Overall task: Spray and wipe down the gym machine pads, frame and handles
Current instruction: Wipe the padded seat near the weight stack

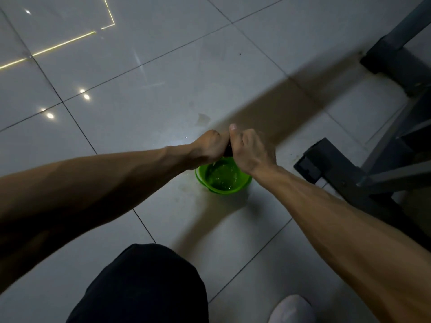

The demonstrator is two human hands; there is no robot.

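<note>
A small green bucket [242, 183] with water in it stands on the tiled floor below my hands. My left hand [207, 148] and my right hand [251, 150] are pressed close together just above its far rim, both gripping a dark cloth [228, 151], of which only a thin strip shows between them. The fingers of both hands are curled tight around it. The dark grey frame of the gym machine [363, 180] stands on the floor at the right, its nearest foot about a hand's width from the bucket.
Glossy light tiles [140, 89] cover the floor, with a wet patch beyond the bucket. Another foot of the machine frame [396, 64] sits at the upper right. My dark-trousered knee [144, 285] and a white shoe [291, 308] fill the bottom edge.
</note>
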